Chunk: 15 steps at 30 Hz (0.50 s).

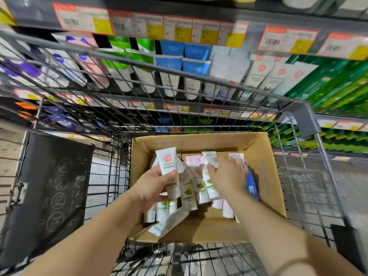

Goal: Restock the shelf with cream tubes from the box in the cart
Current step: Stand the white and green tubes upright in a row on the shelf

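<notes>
An open cardboard box (264, 176) sits in the wire cart (179, 72) and holds several white cream tubes (189, 194) with green leaf prints. My left hand (153, 186) holds one white tube (167, 162) with a red round logo upright above the box. My right hand (229, 174) reaches down into the box, its fingers on another white tube (210, 158) lying among the rest. Behind the cart, the shelf (264, 74) carries matching white tubes with red logos.
The shelf row also holds purple, pink, green and blue tubes (171, 62), with green cartons (334, 84) at the right. Price labels (179, 29) line the shelf edges. A dark folded child-seat panel (49, 188) stands at the cart's left. A blue packet (252, 184) lies in the box.
</notes>
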Motion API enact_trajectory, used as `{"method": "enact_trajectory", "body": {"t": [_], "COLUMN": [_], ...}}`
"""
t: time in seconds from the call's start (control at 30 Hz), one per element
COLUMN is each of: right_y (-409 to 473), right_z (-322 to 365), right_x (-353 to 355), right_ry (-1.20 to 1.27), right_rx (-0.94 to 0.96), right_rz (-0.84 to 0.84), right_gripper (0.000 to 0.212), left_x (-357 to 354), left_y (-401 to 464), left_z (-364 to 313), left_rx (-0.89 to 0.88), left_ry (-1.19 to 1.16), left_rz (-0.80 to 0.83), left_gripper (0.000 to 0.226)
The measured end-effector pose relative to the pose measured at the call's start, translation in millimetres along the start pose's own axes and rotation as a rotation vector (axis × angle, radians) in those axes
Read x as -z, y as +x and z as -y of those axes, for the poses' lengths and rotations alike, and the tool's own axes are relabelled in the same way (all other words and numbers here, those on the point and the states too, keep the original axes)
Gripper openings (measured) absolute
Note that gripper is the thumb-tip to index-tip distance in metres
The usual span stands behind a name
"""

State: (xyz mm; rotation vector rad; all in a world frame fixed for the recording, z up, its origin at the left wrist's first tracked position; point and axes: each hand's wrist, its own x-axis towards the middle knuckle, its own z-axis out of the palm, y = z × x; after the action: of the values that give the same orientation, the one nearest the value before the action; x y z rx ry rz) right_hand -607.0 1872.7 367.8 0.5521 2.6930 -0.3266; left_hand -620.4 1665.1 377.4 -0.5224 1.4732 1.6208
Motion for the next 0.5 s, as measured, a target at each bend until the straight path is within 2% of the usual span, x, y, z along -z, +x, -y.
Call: {"method": "enact_trajectory", "body": {"t": [0.1,0.17,0.27,0.33,0.43,0.5], "right_y": [21,32,39,35,14,-6], "right_z": [-10,-11,-15,-17,-17,-14], "right_x": [-18,-25,-18,-8,15,40], "right_ry": [-0.301,-0.296,-0.16,0.06,0.581,0.925], "right_rx": [0.038,0.01,-0.04,-0.054,-0.04,-0.109], "right_rz": [0.149,0.17,0.203,0.244,0.363,0.49], "right_gripper": [0.061,0.06,0.052,0.049,0.055,0.057], "left_x": [12,15,17,14,3,-6], "left_y": [0,-1,-6,-11,-26,-41], "left_z": [7,9,12,10,-8,-30], "left_rx": [-0.002,-0.009,0.005,0.018,0.016,-0.003], "left_ry": [0.002,0.01,0.032,0.048,0.064,0.092], "left_rz": [-0.012,-0.01,-0.02,-0.034,-0.047,-0.049], "left_gripper": [0.018,0.018,0.022,0.024,0.021,0.022]}}
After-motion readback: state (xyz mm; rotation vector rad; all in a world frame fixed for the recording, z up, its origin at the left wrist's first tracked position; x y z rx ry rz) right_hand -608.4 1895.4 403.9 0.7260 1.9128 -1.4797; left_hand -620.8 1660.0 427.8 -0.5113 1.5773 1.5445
